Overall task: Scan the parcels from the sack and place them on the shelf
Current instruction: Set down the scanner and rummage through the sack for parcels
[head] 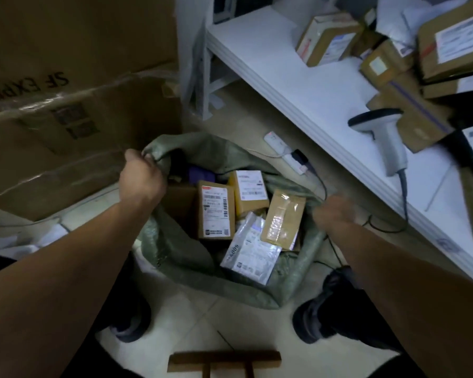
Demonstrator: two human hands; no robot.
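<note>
Curled round the ten-o'clock rim of the limp green woven sack (175, 246), fingers of the left hand (141, 175), pinching the cloth. At three o'clock by the rim, right hand (332, 211) too blurred to tell its fingers. Inside, at centre: small brown cardboard box with white label (215, 211), stiff, likely light, best taken across its narrow sides; at five o'clock, slippery white plastic mailer (250, 252).
</note>
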